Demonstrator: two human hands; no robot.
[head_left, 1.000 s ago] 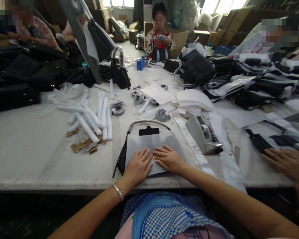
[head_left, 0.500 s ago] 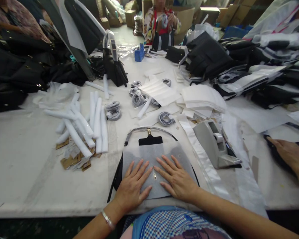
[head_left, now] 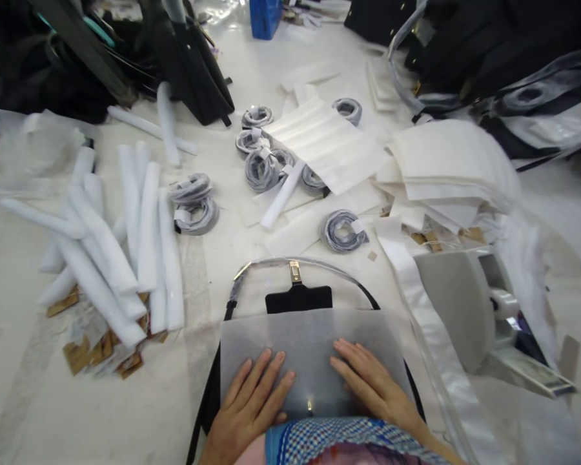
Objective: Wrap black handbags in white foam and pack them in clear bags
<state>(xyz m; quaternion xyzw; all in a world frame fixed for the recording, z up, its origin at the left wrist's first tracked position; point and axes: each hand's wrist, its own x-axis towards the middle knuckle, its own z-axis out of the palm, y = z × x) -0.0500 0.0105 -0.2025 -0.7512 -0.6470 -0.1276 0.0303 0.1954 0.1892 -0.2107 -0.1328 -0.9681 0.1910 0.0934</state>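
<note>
A black handbag (head_left: 297, 299) lies flat at the near edge of the table, its strap (head_left: 319, 261) arched away from me and wrapped in clear film. Over its front is a thin translucent white sheet (head_left: 300, 336), with a small gold fitting (head_left: 310, 405) showing at its lower middle. My left hand (head_left: 252, 403) rests flat on the left part of the sheet, fingers stretched out. On the right part lies my right hand (head_left: 372, 381), also flat, fingers extended. A checked cloth (head_left: 339, 433) on my body hides the bag's near edge.
White foam rolls (head_left: 101, 245) lie in a pile at left over brown paper bits. Wrapped strap coils (head_left: 343, 231) and a foam sheet (head_left: 324, 139) are beyond the bag. At right stand a grey tape dispenser (head_left: 459, 303) and stacked white sheets (head_left: 445, 155). Black bags (head_left: 188, 64) fill the back.
My view has tipped down and come closer to the table. My hands have moved apart towards the sheet's two sides, still flat on it. The person's hand at far right is out of view.
</note>
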